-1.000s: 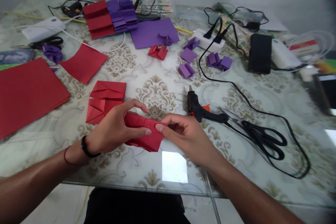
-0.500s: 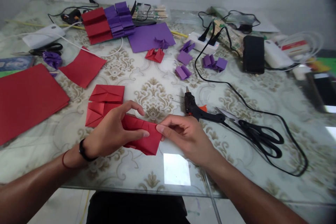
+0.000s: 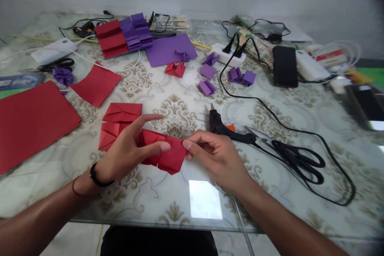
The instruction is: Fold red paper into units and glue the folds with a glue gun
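Above the table's near edge, a folded red paper [image 3: 172,159] with creased flaps is held between both hands. My left hand [image 3: 127,150] has it at its left part, thumb across the front, index finger lifted away and the other fingers hidden behind. At its upper right corner, my right hand [image 3: 214,154] pinches the paper between thumb and index finger. Partly covered by my left hand, another folded red paper [image 3: 122,111] lies flat on the table. Just beyond my right hand rests a black glue gun [image 3: 225,128], beside black-handled scissors [image 3: 295,158].
Red sheets [image 3: 33,124] are stacked at the left, near a single red square [image 3: 97,84]. Small purple folded pieces [image 3: 207,87] lie mid-table. Behind them stand a white power strip [image 3: 228,54] and a black phone [image 3: 285,66]. A black cord [image 3: 267,106] loops across the right side.
The held paper's lower edge has swung up slightly and more of its front shows. My left index finger has straightened away from it. My right hand keeps its pinch.
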Demonstrator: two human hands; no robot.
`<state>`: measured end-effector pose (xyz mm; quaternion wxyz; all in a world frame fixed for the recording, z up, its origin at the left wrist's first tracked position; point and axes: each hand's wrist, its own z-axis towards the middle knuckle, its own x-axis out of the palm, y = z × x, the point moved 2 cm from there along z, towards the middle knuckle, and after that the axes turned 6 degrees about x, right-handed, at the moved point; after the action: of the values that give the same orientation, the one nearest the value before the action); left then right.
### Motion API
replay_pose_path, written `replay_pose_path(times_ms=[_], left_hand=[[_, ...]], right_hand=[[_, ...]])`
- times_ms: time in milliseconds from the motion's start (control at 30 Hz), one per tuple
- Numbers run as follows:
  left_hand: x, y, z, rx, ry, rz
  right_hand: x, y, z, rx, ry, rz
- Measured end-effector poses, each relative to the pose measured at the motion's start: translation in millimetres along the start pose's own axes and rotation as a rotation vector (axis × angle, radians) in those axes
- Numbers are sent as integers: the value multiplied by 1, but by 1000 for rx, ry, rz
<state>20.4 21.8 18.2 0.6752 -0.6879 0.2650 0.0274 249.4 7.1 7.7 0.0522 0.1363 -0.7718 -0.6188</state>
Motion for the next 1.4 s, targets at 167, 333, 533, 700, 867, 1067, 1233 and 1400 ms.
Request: replay_pose_path(times_ms=[167,333,533,700,867,1067,1233,1400], left_hand=[[2,11,4,-12,-51,-708],[13,13,5,8,47,-805],[14,8,6,-70,39,-654],[6,15,9,-68,-44,-508],[4,25,9,-39,20,-270],[-11,12,6,261,-159,296],[-13,12,7,505,-42,507],[-5,29,10,522,71,504]], right_hand=[[-8,-10,6,39,-114,246],[-2,-15,8,108,-68,381],[-7,1,2,26,21,-51],[-64,12,0,-80,-339,-471],[-110,3,3,-47,-280,-862],[-115,-16,0,29,-114,-960],[-112,-17,8,79,-201,-1059],[-111,-8,11,-17,-306,-1079]])
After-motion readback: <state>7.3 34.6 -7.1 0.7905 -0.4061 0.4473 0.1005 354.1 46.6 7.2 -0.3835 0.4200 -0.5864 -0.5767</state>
